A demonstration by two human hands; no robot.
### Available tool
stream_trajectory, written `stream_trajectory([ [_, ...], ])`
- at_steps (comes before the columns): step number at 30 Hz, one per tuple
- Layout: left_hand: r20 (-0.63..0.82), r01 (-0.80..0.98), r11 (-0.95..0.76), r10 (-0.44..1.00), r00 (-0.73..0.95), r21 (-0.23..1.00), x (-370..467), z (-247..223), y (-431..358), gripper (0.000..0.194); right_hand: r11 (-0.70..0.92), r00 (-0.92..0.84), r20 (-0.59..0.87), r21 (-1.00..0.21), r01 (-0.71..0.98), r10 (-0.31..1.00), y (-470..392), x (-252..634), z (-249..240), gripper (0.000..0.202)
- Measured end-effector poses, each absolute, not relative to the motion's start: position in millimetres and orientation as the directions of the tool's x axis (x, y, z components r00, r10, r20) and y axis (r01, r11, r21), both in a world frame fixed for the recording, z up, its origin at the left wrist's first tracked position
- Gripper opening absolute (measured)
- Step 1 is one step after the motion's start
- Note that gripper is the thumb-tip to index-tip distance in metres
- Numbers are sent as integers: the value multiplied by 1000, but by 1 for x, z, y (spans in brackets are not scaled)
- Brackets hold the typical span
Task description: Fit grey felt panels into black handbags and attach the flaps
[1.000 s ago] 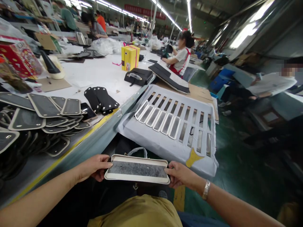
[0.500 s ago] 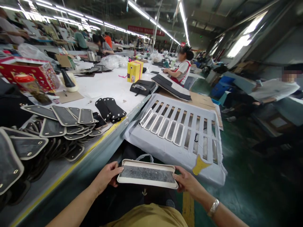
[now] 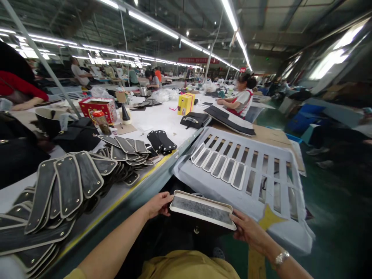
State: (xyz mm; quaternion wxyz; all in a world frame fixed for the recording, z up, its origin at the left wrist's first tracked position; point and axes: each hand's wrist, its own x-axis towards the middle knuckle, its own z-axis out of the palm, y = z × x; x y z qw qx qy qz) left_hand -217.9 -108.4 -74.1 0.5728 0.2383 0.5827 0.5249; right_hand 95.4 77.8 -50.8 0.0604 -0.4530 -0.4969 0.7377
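A long grey panel with a raised cream edge (image 3: 203,209) is held level in front of my body. My left hand (image 3: 159,204) pinches its left end, thumb on top. At the opposite end, my right hand (image 3: 247,228) grips the corner, thumb over the cream edge. The fingers beneath the panel are partly hidden. Several similar narrow panels (image 3: 218,166) lie side by side on a white slatted rack (image 3: 203,190) just beyond my hands. On the table to my left are heaped dark panels with pale edging and metal eyelets (image 3: 68,186).
A white worktable (image 3: 145,124) with yellow edge tape runs along my left. On it are black eyeleted pieces (image 3: 162,141), a black folded case (image 3: 195,120), a yellow box (image 3: 186,104) and a red box (image 3: 97,109). A co-worker (image 3: 242,97) works across the table.
My view has turned left, so the scene sits further right and more of the panel heap shows. Both hands keep hold of the panel, which now slants slightly more down to the right.
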Motion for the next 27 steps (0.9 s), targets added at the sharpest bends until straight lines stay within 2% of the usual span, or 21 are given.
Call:
stream_trajectory([
  [5,-395,-375,288,884,-249,881,-218,-81,-108,47,-631,-621,-621,-735,250,478,78,98,-58,55],
  [10,-428,-350,324,859,-280,879,-223,-78,-97,39,-602,-605,-653,-726,331,455,88,98,-59,62],
  [15,-395,-277,308,845,-360,910,-217,-78,-90,41,-458,-560,-661,-750,477,499,101,94,-64,75],
  [19,-352,-230,281,856,-380,932,-216,-87,-94,40,-339,-569,-607,-790,511,555,103,91,-70,84],
  [22,-305,-177,257,884,-354,950,-222,-95,-96,39,-236,-600,-569,-806,542,562,106,92,-72,78],
  [25,-168,-38,168,893,-417,985,-229,-97,-91,33,-31,-626,-451,-826,563,636,113,94,-71,64],
  [27,-67,68,107,897,-436,992,-232,-95,-82,44,92,-663,-345,-843,530,664,119,94,-68,56],
])
